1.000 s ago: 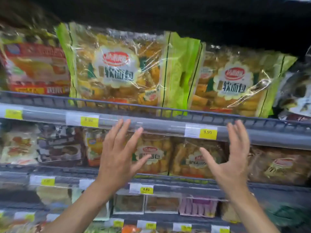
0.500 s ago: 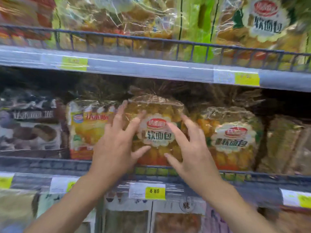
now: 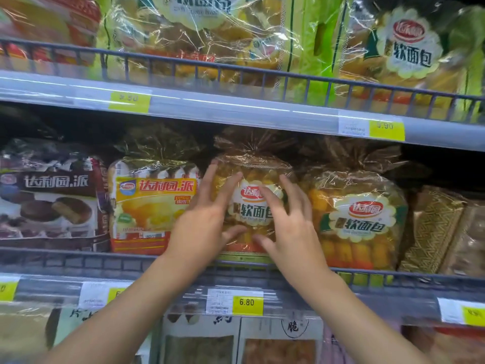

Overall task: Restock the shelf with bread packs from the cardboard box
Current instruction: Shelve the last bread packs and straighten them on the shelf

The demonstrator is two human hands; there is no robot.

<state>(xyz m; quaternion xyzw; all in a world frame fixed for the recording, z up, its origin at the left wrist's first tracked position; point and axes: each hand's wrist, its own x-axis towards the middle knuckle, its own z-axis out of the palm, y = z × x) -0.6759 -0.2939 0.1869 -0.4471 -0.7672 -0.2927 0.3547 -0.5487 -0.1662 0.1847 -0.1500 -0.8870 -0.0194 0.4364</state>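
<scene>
A bread pack (image 3: 250,211) stands upright on the middle shelf (image 3: 78,258), wedged between a yellow cake pack (image 3: 154,206) and a matching bread pack (image 3: 362,219), as I watch through the head camera. Both of the person's hands are on its front face. The left hand (image 3: 207,219) lies open with its fingers spread up the pack's left side and its thumb low near the base. The right hand (image 3: 291,227) is also open, with its fingers fanned across the label and right edge. Neither hand has closed around the wrapper. The cardboard box is out of view.

I read this as the seating step, with the pack being pushed back and squared up behind the low front rail.

Several things could go wrong from here. The bread looks soft, so a firm push with flat palms may crush the rolls. The clear wrapper looks slick, so the hands could slide off and knock the neighbouring pack sideways. The gathered top sits close under the upper shelf (image 3: 236,109), where it might snag and tilt the pack. If the base ends up resting on the rail and not behind it, the pack could tip forward once both hands let go. I cannot tell how much room remains behind it.
</scene>
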